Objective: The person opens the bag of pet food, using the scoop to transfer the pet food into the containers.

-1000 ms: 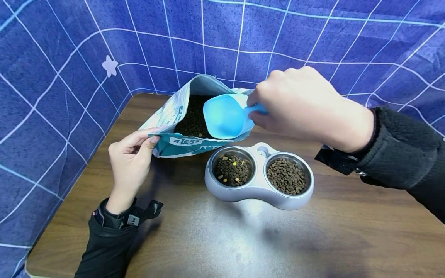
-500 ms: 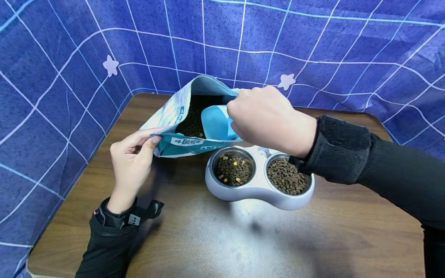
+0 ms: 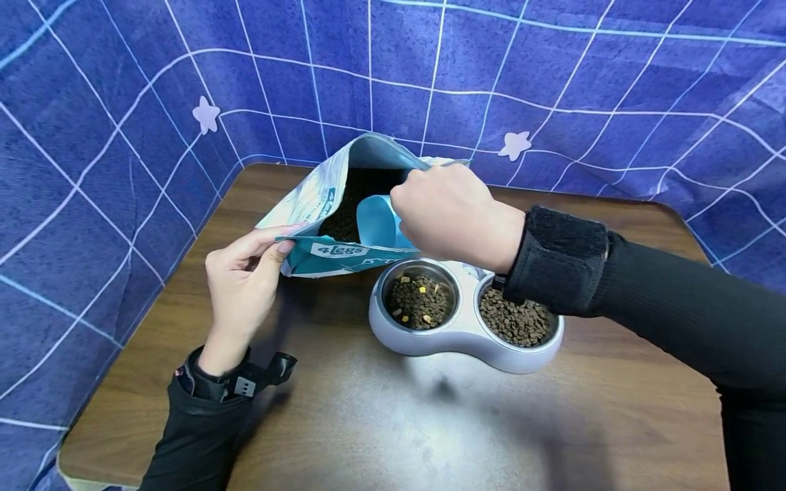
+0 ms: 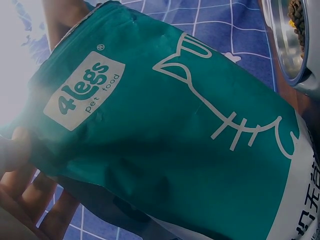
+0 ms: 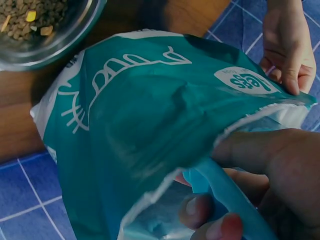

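Note:
A teal and white pet food bag stands on the table with its mouth spread wide, dark kibble inside. My left hand pinches the bag's left corner between thumb and fingers; the left wrist view shows the bag's printed front. At the bag's right side, my right hand grips the handle of a blue scoop, whose cup is lowered into the mouth. In the right wrist view, fingers curl round the scoop's blue handle at the torn rim. Part of the scoop's cup is hidden behind the hand and rim.
A pale double feeder sits just in front of the bag. Its left steel bowl holds kibble with yellow bits; its right bowl holds plain brown kibble, partly covered by my right wrist. A blue gridded cloth hangs behind the wooden table.
My right hand has moved left and down with the scoop, which has sunk deeper into the bag. The left hand keeps its pinch on the bag's corner.

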`<state>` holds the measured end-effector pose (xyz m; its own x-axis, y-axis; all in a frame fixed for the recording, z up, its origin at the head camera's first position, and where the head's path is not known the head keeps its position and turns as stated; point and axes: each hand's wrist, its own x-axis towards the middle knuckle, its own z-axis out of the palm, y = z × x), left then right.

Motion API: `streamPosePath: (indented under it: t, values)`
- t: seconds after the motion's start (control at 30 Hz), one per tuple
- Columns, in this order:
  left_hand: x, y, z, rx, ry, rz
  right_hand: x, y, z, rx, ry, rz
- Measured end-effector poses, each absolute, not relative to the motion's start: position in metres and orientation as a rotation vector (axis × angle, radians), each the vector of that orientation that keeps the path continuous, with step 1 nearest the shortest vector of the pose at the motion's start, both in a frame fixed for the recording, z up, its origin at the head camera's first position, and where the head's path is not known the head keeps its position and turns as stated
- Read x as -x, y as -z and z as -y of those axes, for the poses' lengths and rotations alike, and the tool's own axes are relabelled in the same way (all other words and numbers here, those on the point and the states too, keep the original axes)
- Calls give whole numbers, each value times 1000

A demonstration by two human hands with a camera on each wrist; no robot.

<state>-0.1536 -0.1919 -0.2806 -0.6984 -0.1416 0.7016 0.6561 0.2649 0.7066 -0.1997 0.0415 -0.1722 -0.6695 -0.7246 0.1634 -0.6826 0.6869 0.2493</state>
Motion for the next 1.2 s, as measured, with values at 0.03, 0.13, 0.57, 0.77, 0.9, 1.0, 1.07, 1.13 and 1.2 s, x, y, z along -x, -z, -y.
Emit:
streamPosePath:
  t: [0.03, 0.13, 0.57, 0.77, 0.9, 1.0, 1.07, 1.13, 1.2]
  values:
    - [154, 281, 192, 469, 1505, 1858, 201, 173, -40, -1126, 249, 2667]
    - [154, 281, 192, 473, 1503, 1854, 203, 175, -35, -1129, 254, 2715]
    - [155, 279, 193, 467, 1495, 1862, 217, 189, -24, -1110, 191, 2779]
    - [154, 282, 193, 474, 1493, 1854, 222, 199, -21, -1129, 161, 2801]
    - [154, 283, 192, 461, 1487, 1853, 225, 203, -20, -1119, 149, 2829]
    - [155, 282, 192, 459, 1484, 1848, 227, 204, -19, -1100, 129, 2843]
    - [155, 282, 191, 461, 1488, 1840, 228, 205, -19, -1093, 100, 2854]
    - [156, 282, 191, 462, 1487, 1836, 228, 206, -19, -1098, 62, 2866]
    - [156, 283, 191, 462, 1485, 1836, 229, 208, -20, -1112, 26, 2870]
